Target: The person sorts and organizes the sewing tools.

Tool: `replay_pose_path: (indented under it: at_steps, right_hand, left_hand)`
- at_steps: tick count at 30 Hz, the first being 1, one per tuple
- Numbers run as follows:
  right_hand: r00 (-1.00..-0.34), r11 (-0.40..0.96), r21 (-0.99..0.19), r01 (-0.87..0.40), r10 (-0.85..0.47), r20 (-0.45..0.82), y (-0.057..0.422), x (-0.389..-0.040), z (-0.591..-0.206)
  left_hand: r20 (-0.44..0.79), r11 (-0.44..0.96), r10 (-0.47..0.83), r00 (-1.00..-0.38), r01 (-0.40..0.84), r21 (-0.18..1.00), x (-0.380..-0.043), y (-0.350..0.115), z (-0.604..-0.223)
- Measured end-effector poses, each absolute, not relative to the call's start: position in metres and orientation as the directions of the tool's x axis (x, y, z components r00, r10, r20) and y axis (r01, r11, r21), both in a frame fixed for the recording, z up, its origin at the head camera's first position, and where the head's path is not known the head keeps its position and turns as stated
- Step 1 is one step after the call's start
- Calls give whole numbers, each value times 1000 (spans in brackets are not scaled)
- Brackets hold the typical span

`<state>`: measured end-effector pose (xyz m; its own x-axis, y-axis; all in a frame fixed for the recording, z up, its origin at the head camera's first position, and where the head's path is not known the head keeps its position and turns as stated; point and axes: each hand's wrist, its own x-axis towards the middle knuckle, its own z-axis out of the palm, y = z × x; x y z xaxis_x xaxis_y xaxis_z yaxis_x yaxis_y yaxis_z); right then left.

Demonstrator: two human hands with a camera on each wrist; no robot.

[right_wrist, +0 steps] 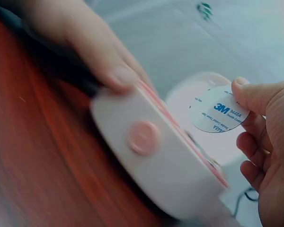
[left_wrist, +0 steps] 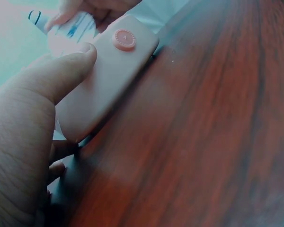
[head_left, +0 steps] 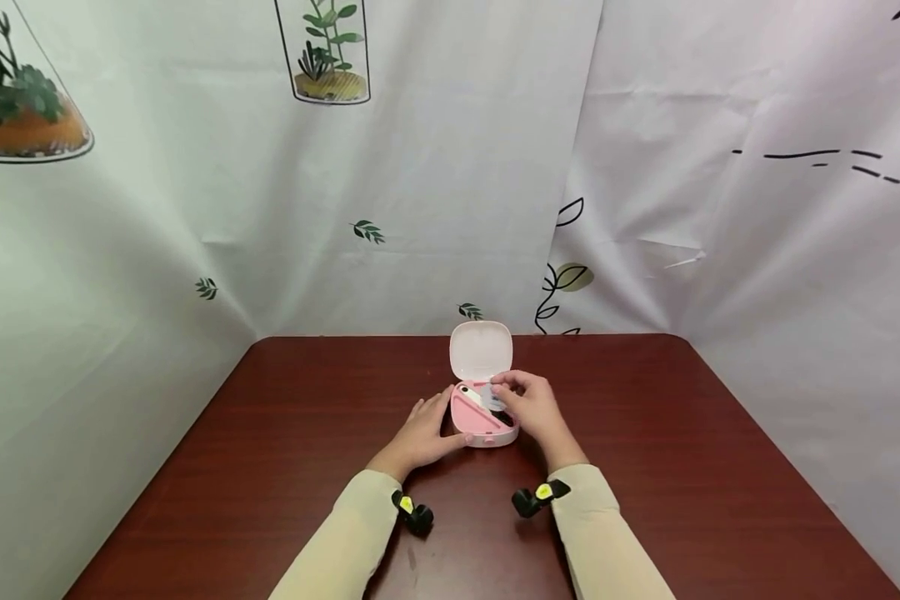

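A small white-and-pink case [head_left: 474,417] stands on the table, its white lid [head_left: 482,350] raised at the back. My left hand [head_left: 423,437] holds the case at its left, with the thumb at the front edge and the fingers along the side. Between thumb and fingers, my right hand [head_left: 534,408] pinches a round white adhesive pad [right_wrist: 217,111] printed "3M" in blue, above the right part of the case. A slim white piece [head_left: 471,396] lies across the pink interior, beside a dark area [head_left: 504,418]. On the front sits a round pink button [right_wrist: 144,137].
The reddish-brown wooden table [head_left: 307,392] reaches back to a white curtain [head_left: 435,167] with plant prints. Curtains also hang at the left and right. Both sleeved wrists carry small black cameras [head_left: 528,502].
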<state>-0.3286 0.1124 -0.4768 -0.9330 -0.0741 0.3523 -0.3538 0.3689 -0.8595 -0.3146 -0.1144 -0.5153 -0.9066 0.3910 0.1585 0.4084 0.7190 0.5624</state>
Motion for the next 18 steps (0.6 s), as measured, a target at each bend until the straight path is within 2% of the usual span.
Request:
replay_pose_path:
  at_steps: [7, 14, 18]
  right_hand:
    - [-913, 441, -800, -408, -195, 358, 85, -324, -478]
    - [-858, 652, -583, -484, -224, 461, 77, -320, -474]
    - [-867, 746, -507, -432, -189, 461, 77, -318, -473]
  left_hand:
    - [167, 728, 395, -903, 419, 542, -316, -113, -514]
    - [179, 727, 402, -898, 432, 533, -317, -112, -516]
    - [171, 730, 396, -902, 423, 537, -317, -112, -516]
